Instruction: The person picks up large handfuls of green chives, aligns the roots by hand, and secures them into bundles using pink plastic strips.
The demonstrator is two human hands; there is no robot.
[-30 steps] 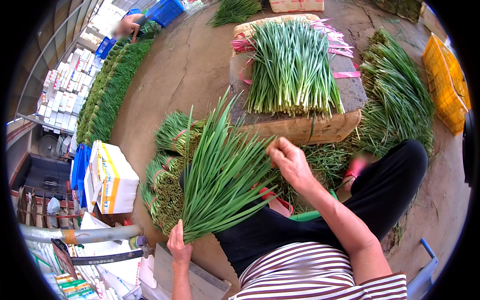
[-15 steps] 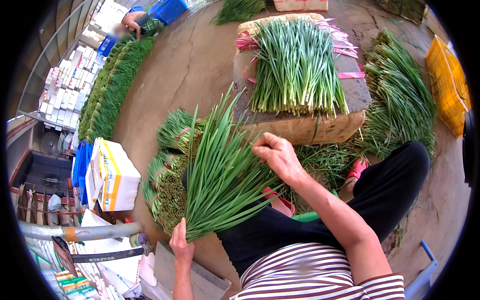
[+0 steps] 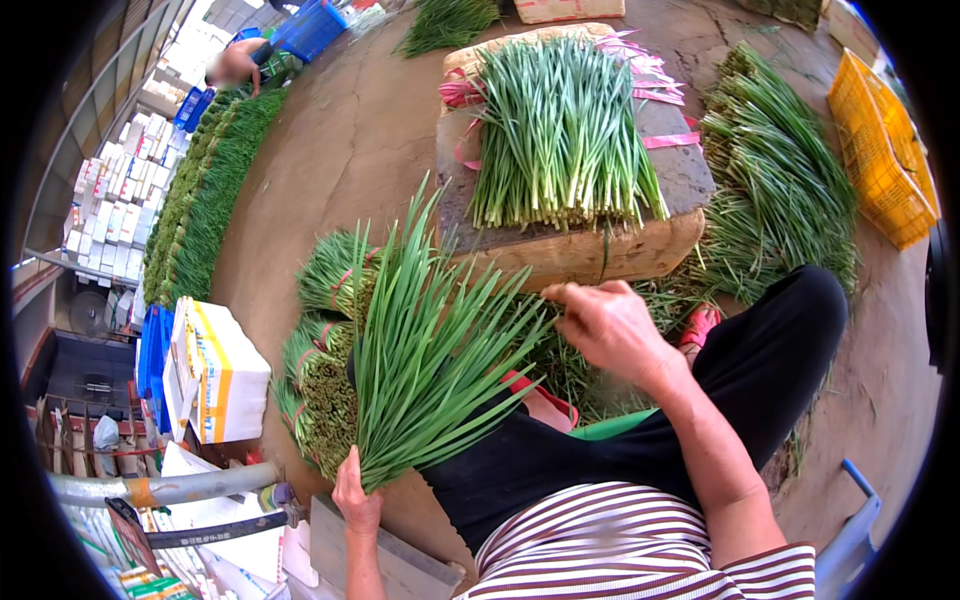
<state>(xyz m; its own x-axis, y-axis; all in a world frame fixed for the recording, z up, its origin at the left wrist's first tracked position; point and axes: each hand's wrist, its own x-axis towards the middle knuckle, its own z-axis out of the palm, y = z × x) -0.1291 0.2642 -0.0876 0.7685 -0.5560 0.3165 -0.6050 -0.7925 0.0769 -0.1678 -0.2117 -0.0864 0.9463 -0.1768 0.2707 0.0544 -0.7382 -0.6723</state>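
Left hand (image 3: 356, 497) low near the body, fingers closed in a grip, forearm rising from the lower edge. Right hand (image 3: 610, 328) reaching forward, palm down, fingertips pinched together, forearm bare and extended.

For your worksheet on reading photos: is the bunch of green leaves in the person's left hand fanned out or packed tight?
Fanned out. The left hand grips the bunch at its base, and the leaves spread wide above.

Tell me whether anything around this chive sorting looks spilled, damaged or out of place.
Nothing stands out. The left hand grips a fanned chive bunch at its base, the right hand picks at its leaves, and a neat chive pile lies on the wooden block.
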